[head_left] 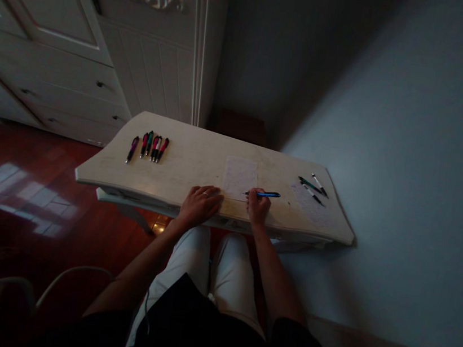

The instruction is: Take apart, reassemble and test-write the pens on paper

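Note:
A sheet of paper [240,176] with faint marks lies on the white table [191,157] in front of me. My right hand [258,206] grips a blue pen [270,194] at the sheet's near right corner, the pen lying almost level and its tip pointing left over the paper. Resting on the tabletop at the paper's near left corner is my left hand [200,206], fingers stretched out, with a ring on one. Whether the pen tip touches the paper is too small to tell.
Several dark and coloured pens [149,144] lie at the table's left. At the right, a few more pens [312,192] rest on and beside a second marked sheet [302,200]. A white cabinet [155,67] stands behind on the left; a pale wall [420,164] borders the right.

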Demonstrator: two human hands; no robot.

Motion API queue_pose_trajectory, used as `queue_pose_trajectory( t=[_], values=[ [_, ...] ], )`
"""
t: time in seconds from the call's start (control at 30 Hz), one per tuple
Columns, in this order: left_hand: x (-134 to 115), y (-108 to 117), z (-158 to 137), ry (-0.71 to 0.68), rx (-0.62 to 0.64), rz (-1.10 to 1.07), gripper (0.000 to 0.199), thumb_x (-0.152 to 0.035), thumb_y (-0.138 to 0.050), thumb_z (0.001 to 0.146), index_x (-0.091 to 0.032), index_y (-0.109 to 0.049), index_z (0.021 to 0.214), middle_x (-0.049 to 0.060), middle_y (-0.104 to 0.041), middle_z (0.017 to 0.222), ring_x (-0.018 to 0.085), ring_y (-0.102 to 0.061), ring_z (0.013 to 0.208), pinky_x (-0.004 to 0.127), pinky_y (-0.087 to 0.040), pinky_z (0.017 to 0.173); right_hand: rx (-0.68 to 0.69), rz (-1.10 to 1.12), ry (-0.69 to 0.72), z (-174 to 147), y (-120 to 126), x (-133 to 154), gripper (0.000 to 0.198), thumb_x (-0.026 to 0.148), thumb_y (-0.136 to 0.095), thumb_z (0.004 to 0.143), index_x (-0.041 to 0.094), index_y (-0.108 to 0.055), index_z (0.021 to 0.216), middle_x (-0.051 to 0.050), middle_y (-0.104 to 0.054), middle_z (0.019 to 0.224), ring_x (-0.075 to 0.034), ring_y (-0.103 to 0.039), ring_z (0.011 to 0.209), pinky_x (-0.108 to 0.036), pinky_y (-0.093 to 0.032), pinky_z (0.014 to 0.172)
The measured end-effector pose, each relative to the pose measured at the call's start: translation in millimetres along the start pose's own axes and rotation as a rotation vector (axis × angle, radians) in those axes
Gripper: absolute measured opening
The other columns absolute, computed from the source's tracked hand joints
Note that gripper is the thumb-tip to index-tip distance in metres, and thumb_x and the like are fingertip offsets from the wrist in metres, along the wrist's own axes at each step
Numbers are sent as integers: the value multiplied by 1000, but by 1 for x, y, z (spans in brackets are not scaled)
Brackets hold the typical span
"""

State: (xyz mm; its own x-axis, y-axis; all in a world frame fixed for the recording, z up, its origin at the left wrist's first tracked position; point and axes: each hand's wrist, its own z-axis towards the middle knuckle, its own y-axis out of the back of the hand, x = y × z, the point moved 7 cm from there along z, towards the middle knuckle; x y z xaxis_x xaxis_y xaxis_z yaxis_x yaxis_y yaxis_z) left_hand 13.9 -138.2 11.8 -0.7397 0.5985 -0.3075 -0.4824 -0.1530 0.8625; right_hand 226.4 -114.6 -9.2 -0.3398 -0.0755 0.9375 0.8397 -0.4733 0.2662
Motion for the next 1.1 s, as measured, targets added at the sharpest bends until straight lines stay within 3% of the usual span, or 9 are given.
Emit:
queue_pose_trajectory(
  t=[0.17, 0.4, 0.5, 0.6, 0.7, 0.8, 0.87, 1.03, 1.1],
  values=[
    [-1, -1, 0, -13, 9, 2, 31, -34, -52, 94, -27, -66, 121, 8, -63, 131, 29, -52, 125, 46, -38, 99, 72, 221, -84, 5, -4, -3, 33, 52, -56, 80, 20, -54, 71, 5, -51, 53, -9, -46, 45, -19, -37, 42],
    [7, 3, 1, 66, -71, -165, 45, -36, -58, 90, -21, -58, 132, 13, -65, 126, 29, -56, 121, 47, -38, 102, 343, 538, -145, -23, -12, 15, 39, 57, -68, 75, 20, -55, 78, 1, -59, 74, -11, -56, 61, -23, -49, 58],
    [16, 15, 1, 204, -237, -459, 38, -40, -58, 88, -20, -65, 120, 12, -69, 120, 28, -60, 114, 45, -41, 100, 455, 478, -168, -40, -12, 23, 42, 61, -65, 78, 20, -55, 78, 1, -57, 72, -11, -54, 59, -23, -46, 55],
    [15, 18, 2, 407, -350, -947, 37, -45, -57, 89, -19, -68, 113, 12, -70, 117, 26, -63, 110, 41, -47, 93, 629, 359, -125, -53, -14, 37, 47, 66, -59, 81, 20, -53, 74, 3, -52, 67, -10, -47, 53, -23, -40, 50],
    [-10, 10, 9, 517, -236, -1352, 46, -43, -74, 75, -18, -68, 113, 13, -71, 114, 27, -64, 108, 37, -49, 89, 923, 261, -67, -67, -23, 54, 51, 68, -51, 85, 20, -52, 69, 3, -49, 61, -10, -43, 52, -23, -37, 50],
    [-35, 1, 13, 565, -13, -1599, 47, -43, -77, 73, -14, -69, 109, 16, -73, 106, 27, -69, 98, 37, -51, 85, 1075, 210, -10, -73, -27, 65, 53, 69, -53, 84, 19, -54, 66, 2, -51, 61, -10, -44, 54, -24, -37, 52],
    [-39, 2, 13, 572, -6, -1681, 45, -44, -77, 73, -13, -69, 106, 14, -75, 97, 24, -71, 88, 37, -53, 82, 1065, 231, -32, -70, -25, 64, 57, 73, -51, 82, 18, -56, 66, 2, -53, 59, -11, -46, 53, -24, -38, 52],
    [-20, 17, 8, 567, -322, -1704, 39, -44, -82, 67, -15, -68, 89, 8, -76, 84, 20, -71, 82, 36, -53, 83, 802, 443, -236, -58, -4, 46, 60, 75, -51, 81, 17, -65, 81, -4, -65, 70, -15, -60, 61, -28, -49, 62],
    [-16, 23, 4, 565, -400, -1654, 38, -43, -83, 66, -15, -68, 87, 8, -76, 85, 20, -72, 82, 36, -53, 82, 754, 492, -260, -60, 3, 43, 58, 73, -54, 81, 17, -66, 89, -6, -69, 78, -16, -64, 67, -30, -51, 66]
  ],
)
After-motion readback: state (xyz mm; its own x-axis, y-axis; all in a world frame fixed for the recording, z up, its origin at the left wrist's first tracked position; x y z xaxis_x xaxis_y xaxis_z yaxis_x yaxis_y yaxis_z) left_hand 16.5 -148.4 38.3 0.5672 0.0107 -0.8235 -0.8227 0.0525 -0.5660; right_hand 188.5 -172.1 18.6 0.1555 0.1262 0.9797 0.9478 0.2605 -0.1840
